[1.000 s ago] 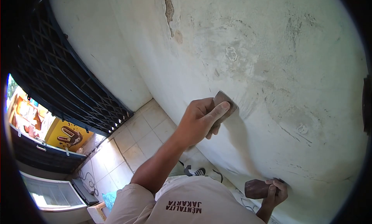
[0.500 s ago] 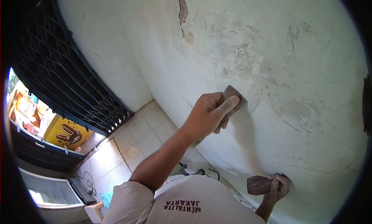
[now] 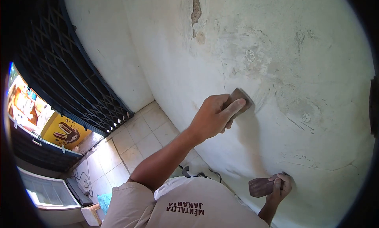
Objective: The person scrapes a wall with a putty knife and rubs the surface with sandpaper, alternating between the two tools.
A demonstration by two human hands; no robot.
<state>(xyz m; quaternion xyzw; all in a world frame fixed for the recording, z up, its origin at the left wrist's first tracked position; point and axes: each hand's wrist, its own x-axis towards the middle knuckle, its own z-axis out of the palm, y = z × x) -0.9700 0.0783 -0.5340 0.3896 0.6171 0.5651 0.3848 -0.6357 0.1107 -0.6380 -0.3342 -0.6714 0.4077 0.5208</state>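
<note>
My left hand [image 3: 216, 115] reaches up to the pale plastered wall [image 3: 177, 66], its fingers closed around a flat grey-brown pad [image 3: 241, 99] with a straight edge. The thumb lies over the pad's face, and the pad is right at the wall beside a scuffed, greyish patch [image 3: 272, 80]. Lower right, my right hand [image 3: 283, 187] grips a dark brown block [image 3: 260, 187] with an angled end, close to the wall. Its fingertips are near a dark spot on the surface. What the block is made of, I cannot tell.
A crack [image 3: 195, 11] with exposed plaster runs down the upper wall. On the left stands a dark folding gate [image 3: 71, 66], with a yellow panel [image 3: 65, 132] beyond it. Pale floor tiles [image 3: 146, 123], a cable [image 3: 85, 176] and a glass-topped cabinet [image 3: 49, 188] lie below.
The view has shifted slightly, so the wall crack sits further right. Both hands keep their holds; the left hand and its pad stay at nearly the same part of the wall.
</note>
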